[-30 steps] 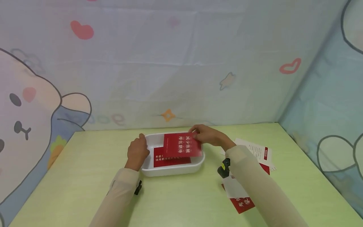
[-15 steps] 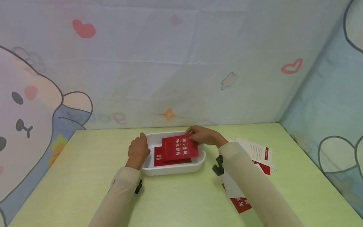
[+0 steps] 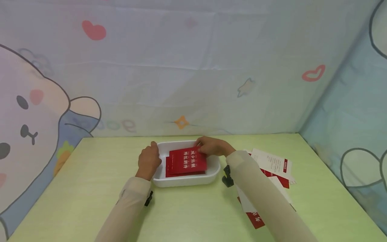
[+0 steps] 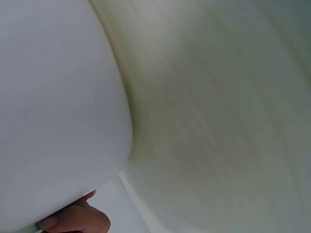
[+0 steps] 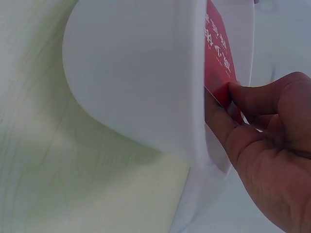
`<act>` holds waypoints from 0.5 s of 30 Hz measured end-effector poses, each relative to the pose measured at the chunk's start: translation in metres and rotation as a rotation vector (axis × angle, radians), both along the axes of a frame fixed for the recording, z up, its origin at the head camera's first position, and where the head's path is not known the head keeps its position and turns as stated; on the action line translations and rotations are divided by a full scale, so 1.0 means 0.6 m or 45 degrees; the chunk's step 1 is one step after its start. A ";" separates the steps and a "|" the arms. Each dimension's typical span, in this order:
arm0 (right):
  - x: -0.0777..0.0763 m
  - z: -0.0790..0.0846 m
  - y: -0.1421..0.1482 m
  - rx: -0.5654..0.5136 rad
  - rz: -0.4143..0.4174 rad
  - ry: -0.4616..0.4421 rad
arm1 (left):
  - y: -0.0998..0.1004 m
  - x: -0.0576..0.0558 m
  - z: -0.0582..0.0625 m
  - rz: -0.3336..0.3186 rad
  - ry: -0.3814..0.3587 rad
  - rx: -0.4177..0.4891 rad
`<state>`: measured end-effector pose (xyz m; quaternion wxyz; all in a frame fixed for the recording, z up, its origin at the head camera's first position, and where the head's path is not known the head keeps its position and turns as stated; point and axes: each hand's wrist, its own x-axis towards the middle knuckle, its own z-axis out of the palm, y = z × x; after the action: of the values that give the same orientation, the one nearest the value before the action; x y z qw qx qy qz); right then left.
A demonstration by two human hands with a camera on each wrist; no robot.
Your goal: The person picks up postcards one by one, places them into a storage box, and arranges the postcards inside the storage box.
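A white rectangular plastic tray (image 3: pixel 184 183) with rounded corners stands toward the back of the table. My left hand (image 3: pixel 149 160) holds its left end, fingers curled at the rim. Over the tray, my right hand (image 3: pixel 214 146) pinches a red card (image 3: pixel 177 160) with white Chinese characters by its far right corner. Another red card (image 3: pixel 167 170) lies in the tray, mostly covered by the held one. In the right wrist view, thumb and fingers grip the red card (image 5: pixel 217 65) just inside the tray wall (image 5: pixel 141 73).
Right of the tray, partly under my right sleeve (image 3: pixel 263 191), several cards lie overlapping. Among them are a white card (image 3: pixel 269 162) with a red label and a red card (image 3: pixel 255 220). A printed cloth backdrop (image 3: pixel 169 84) rises behind the table.
My right hand has moved left and lowered the red card into the tray, over the other red card. The left hand has kept its hold on the tray.
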<state>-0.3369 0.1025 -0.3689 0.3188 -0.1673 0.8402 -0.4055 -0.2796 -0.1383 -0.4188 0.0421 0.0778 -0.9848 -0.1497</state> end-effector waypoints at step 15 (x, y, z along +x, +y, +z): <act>0.001 -0.022 -0.005 0.117 0.005 0.109 | 0.006 -0.003 -0.005 -0.007 0.032 -0.014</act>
<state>-0.3364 0.0993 -0.3823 0.2908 -0.1713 0.8704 -0.3584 -0.2811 -0.1347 -0.4217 0.0545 0.0728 -0.9852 -0.1454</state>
